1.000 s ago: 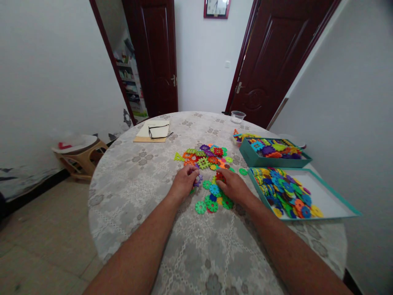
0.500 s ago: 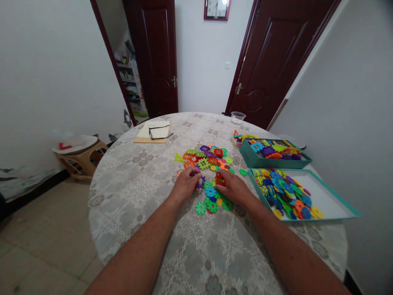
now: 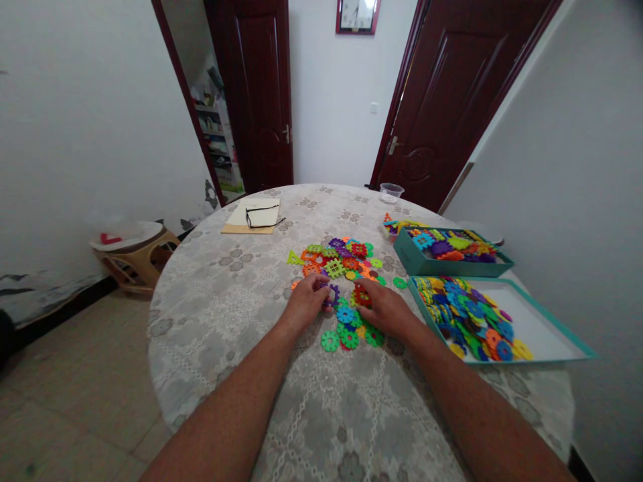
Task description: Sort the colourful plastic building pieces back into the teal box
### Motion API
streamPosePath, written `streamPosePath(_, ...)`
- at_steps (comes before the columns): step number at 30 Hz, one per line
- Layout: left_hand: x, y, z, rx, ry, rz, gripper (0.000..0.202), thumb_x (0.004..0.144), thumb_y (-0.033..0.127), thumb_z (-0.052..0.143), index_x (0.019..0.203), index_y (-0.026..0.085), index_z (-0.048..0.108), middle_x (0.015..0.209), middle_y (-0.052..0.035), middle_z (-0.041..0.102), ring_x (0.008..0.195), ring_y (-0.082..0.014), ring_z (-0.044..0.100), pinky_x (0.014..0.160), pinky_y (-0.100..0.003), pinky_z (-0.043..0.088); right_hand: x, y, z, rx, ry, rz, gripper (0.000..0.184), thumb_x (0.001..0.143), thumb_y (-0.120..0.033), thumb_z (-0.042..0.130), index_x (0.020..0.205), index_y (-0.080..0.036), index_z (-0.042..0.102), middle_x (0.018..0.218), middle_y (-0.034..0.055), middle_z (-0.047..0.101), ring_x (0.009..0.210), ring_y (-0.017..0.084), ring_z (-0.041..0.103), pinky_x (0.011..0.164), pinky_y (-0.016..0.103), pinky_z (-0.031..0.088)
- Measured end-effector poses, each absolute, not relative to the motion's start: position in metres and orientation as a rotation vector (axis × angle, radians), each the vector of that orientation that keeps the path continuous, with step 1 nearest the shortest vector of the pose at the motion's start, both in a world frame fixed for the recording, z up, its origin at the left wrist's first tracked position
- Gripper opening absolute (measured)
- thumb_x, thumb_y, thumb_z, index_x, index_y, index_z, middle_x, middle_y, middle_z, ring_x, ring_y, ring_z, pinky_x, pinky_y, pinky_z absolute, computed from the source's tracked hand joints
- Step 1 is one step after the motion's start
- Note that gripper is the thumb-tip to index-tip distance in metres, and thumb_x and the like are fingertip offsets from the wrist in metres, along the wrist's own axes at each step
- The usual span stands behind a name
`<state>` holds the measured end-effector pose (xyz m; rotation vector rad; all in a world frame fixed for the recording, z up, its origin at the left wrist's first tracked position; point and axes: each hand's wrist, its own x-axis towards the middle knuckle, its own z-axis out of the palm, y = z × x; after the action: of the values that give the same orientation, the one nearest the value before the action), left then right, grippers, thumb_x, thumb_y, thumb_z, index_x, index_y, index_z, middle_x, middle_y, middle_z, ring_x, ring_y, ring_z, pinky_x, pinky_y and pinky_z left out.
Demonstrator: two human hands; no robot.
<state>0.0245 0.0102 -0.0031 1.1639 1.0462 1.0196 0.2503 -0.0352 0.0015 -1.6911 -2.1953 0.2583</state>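
My left hand (image 3: 307,299) is closed at the edge of a purple square notched plastic piece (image 3: 333,294), thumb and fingers pinching it. Opposite, my right hand (image 3: 386,308) has its fingers curled round a red square lattice piece (image 3: 360,294). A small gap separates the two pieces. Just below them, nearer to me, lie a blue snowflake disc (image 3: 345,314) and several green discs (image 3: 330,341). Beyond my hands is a loose heap of mixed pieces, with a lime-green lattice square (image 3: 334,269) in front. My fingers partly cover both held pieces.
At the right stand a teal box (image 3: 452,264) full of pieces and its shallow lid (image 3: 547,328), holding a pile of discs. Eyeglasses (image 3: 264,217) rest on a notebook (image 3: 246,209) at the back left. A clear bowl (image 3: 390,193) sits near the far edge.
The purple piece in my left hand has turned and shows more of its face. My right hand stays almost in place on the red piece. The view has shifted slightly.
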Motion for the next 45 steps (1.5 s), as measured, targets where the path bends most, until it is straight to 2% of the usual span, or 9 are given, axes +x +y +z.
streamPosePath(3,0.025,0.009,0.000,1.172,1.057,1.001,0.021,0.085,0.016,0.068,0.105,0.019,0.065,0.080,-0.0014,0.065,0.064,-0.0126,0.064,0.056,-0.025,0.059,0.247,-0.035,0.001,-1.652,-2.132,0.252,0.063,0.088,-0.027,0.069,0.149,-0.024,0.052,0.140,0.0132,0.068,0.119,0.031,0.068,0.098,0.040,0.051)
streamPosePath(8,0.025,0.008,0.002,1.173,1.088,0.976,0.024,0.084,0.014,0.067,0.107,0.019,0.065,0.079,-0.0012,0.064,0.066,-0.0135,0.065,0.058,-0.026,0.060,0.247,-0.034,0.007,-1.508,-1.800,0.506,0.054,0.088,-0.035,0.071,0.137,-0.023,0.054,0.106,0.0044,0.073,0.090,0.022,0.070,0.082,0.034,0.055)
streamPosePath(12,0.028,0.003,0.005,1.125,1.015,0.944,0.022,0.087,0.023,0.070,0.108,0.018,0.065,0.084,-0.0033,0.066,0.074,-0.0160,0.068,0.063,-0.030,0.064,0.238,-0.039,0.007,-1.415,-1.740,0.579,0.054,0.087,-0.036,0.072,0.136,-0.025,0.054,0.109,0.0030,0.072,0.089,0.020,0.069,0.083,0.033,0.056)
streamPosePath(18,0.033,-0.007,0.004,1.195,0.910,0.924,0.032,0.079,0.019,0.076,0.111,0.018,0.068,0.094,-0.0044,0.070,0.078,-0.0150,0.070,0.068,-0.026,0.060,0.209,-0.048,0.002,-1.380,-1.858,0.401,0.050,0.087,-0.028,0.068,0.136,-0.026,0.057,0.137,0.0089,0.066,0.125,0.027,0.063,0.109,0.043,0.049)
streamPosePath(21,0.034,-0.008,0.002,1.225,0.888,0.940,0.035,0.076,0.014,0.075,0.110,0.018,0.069,0.098,-0.0059,0.074,0.082,-0.0156,0.071,0.069,-0.024,0.058,0.207,-0.050,0.006,-1.361,-1.880,0.415,0.049,0.089,-0.028,0.064,0.138,-0.025,0.058,0.137,0.0100,0.066,0.129,0.028,0.062,0.112,0.044,0.047)
streamPosePath(27,0.032,-0.008,0.006,1.281,0.791,0.936,0.042,0.078,0.015,0.074,0.119,0.021,0.069,0.100,-0.0062,0.075,0.087,-0.0170,0.071,0.075,-0.026,0.057,0.220,-0.049,0.007,-1.395,-1.822,0.679,0.044,0.100,-0.035,0.051,0.142,-0.025,0.061,0.106,0.0040,0.075,0.102,0.025,0.070,0.095,0.040,0.054)
streamPosePath(34,0.030,-0.007,0.006,1.606,0.998,1.052,0.041,0.084,0.019,0.071,0.124,0.026,0.069,0.113,-0.0079,0.074,0.101,-0.0217,0.071,0.089,-0.034,0.057,0.226,-0.045,0.020,-1.425,-1.748,0.681,0.022,0.092,-0.035,0.062,0.108,-0.023,0.069,0.090,-0.0007,0.072,0.080,0.018,0.066,0.073,0.029,0.051)
streamPosePath(39,0.006,0.010,0.016,1.904,1.398,1.178,0.026,0.095,0.029,0.060,0.119,0.025,0.069,0.121,-0.0116,0.073,0.116,-0.0286,0.067,0.108,-0.045,0.050,0.257,-0.030,0.049,-1.506,-1.501,0.752,0.025,0.087,-0.040,0.064,0.104,-0.022,0.066,0.085,-0.0006,0.072,0.067,0.016,0.064,0.058,0.025,0.049)
streamPosePath(45,-0.011,0.017,0.013,2.308,2.067,0.608,0.055,0.097,0.043,0.055,0.140,0.008,0.059,0.138,-0.0259,0.062,0.137,-0.0409,0.052,0.118,-0.054,0.037,0.345,0.017,0.088,-1.698,-1.123,0.425,0.034,0.079,-0.042,0.071,0.102,-0.017,0.070,0.068,-0.0006,0.069,0.051,0.014,0.058,0.046,0.022,0.045)
